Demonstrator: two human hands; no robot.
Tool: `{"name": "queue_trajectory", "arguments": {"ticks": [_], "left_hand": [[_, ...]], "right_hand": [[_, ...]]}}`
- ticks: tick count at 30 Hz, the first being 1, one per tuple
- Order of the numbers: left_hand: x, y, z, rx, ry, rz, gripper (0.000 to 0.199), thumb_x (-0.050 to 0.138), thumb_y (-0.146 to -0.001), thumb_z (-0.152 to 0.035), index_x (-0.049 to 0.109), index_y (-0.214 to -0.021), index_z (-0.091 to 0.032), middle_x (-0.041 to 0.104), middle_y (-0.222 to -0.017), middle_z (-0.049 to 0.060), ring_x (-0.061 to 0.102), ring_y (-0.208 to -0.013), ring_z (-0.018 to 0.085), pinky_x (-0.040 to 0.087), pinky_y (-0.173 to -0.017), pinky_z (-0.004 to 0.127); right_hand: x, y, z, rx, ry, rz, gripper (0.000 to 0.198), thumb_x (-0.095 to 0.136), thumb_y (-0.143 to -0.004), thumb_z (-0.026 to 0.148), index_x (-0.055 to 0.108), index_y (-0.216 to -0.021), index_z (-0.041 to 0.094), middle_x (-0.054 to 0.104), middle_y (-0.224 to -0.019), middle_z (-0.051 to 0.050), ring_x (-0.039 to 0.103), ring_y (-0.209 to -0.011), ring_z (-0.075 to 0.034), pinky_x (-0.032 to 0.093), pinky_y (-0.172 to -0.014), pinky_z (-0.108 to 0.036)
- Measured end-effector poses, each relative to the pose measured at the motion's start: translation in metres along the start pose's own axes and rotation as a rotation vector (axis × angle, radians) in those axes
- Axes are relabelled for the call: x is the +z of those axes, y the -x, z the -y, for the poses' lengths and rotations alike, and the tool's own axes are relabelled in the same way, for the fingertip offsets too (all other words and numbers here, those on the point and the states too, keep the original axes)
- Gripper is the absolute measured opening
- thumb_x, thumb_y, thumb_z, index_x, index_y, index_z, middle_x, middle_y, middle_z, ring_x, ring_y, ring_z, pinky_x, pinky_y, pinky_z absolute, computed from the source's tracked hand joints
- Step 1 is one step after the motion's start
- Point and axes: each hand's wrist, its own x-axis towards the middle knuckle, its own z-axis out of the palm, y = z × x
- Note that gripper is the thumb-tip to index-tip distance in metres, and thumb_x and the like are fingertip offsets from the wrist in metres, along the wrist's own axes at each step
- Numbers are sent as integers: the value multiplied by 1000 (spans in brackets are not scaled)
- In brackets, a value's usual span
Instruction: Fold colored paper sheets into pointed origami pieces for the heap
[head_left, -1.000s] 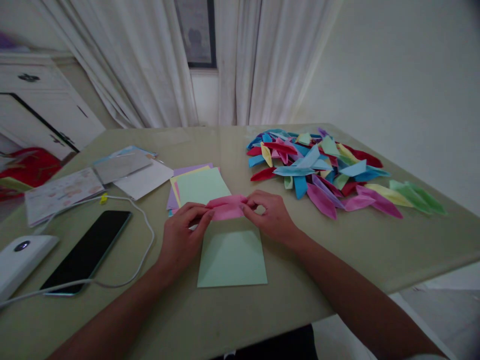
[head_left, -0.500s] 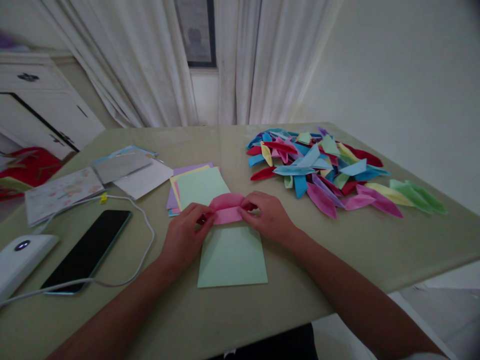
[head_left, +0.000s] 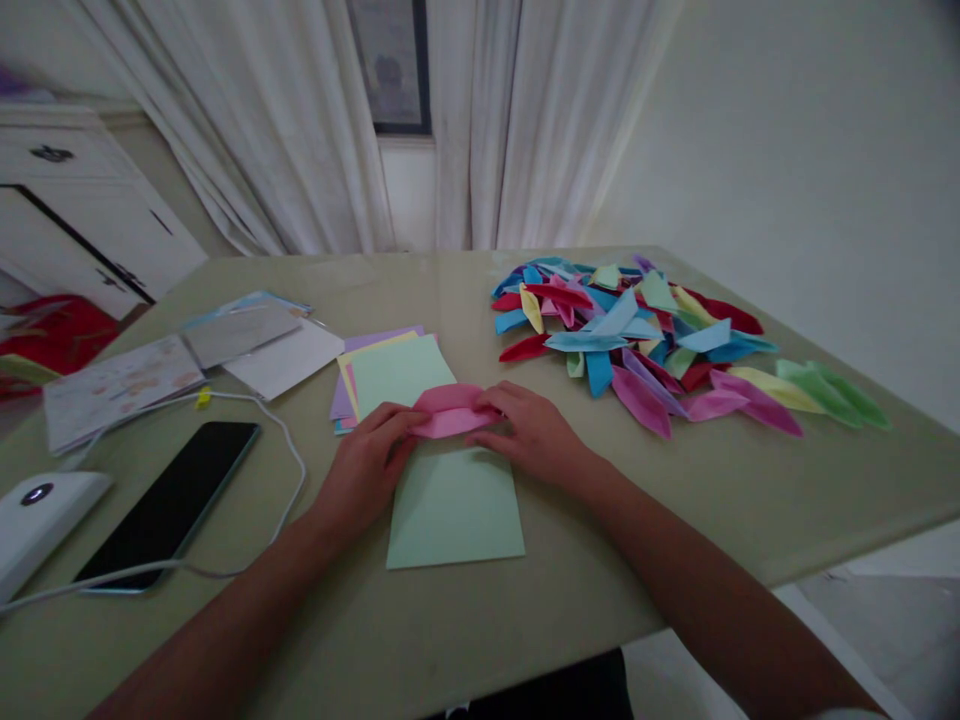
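Note:
A pink folded paper [head_left: 448, 423], boat-like with a crease along its length, lies between my two hands. My left hand [head_left: 367, 458] has its fingers on the paper's left end. At the right end, my right hand [head_left: 531, 432] holds it between index finger and thumb, the thumb reaching in low. Beneath and in front is a flat light green sheet [head_left: 457, 512], its far edge partly covered by the pink paper and my hands. Just beyond sits a stack of coloured paper squares [head_left: 397, 368], with a green one on top.
To the right is a heap of folded coloured paper pieces [head_left: 600, 325]. On the left lie a black phone [head_left: 172, 500], a white power bank [head_left: 49, 520] with a white cable [head_left: 296, 460], and several cards and envelopes [head_left: 124, 385]. Curtains [head_left: 300, 120] hang behind the table.
The pink paper now lies lower and flatter toward the green sheet. My right thumb has moved out from its pinch along the front edge. The view has shifted slightly.

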Motion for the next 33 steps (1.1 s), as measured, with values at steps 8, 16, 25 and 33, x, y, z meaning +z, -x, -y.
{"name": "queue_trajectory", "arguments": {"ticks": [8,16,25,33], "left_hand": [[-7,-4,-15,-94,211,-73,19,73,-92,-39,76,-102,-23,77,-97,4,71,-86,22,57,-78,32],[-9,-2,-23,-77,285,-123,15,67,-98,-34,77,-95,-23,73,-92,3,67,-82,17,52,-73,28],[-2,-1,-22,-314,639,-266,25,73,-95,-39,66,-112,-22,74,-90,1,73,-80,17,59,-73,29],[-7,-7,-22,-317,690,-290,16,77,-89,-36,76,-93,-20,72,-103,3,69,-84,16,61,-73,29]], "right_hand": [[-7,-3,1,64,-377,-114,10,72,-96,28,71,-96,18,69,-95,-4,64,-84,-18,47,-71,-28],[-7,-3,4,124,-626,-81,14,75,-93,33,74,-95,19,72,-94,-2,66,-84,-17,48,-73,-28],[-4,-5,-2,77,-603,-200,18,83,-85,28,76,-99,20,74,-99,-3,67,-89,-20,50,-80,-31],[2,-5,-6,116,-633,-194,17,80,-88,25,77,-105,23,75,-104,-3,69,-94,-21,51,-82,-32]]}}
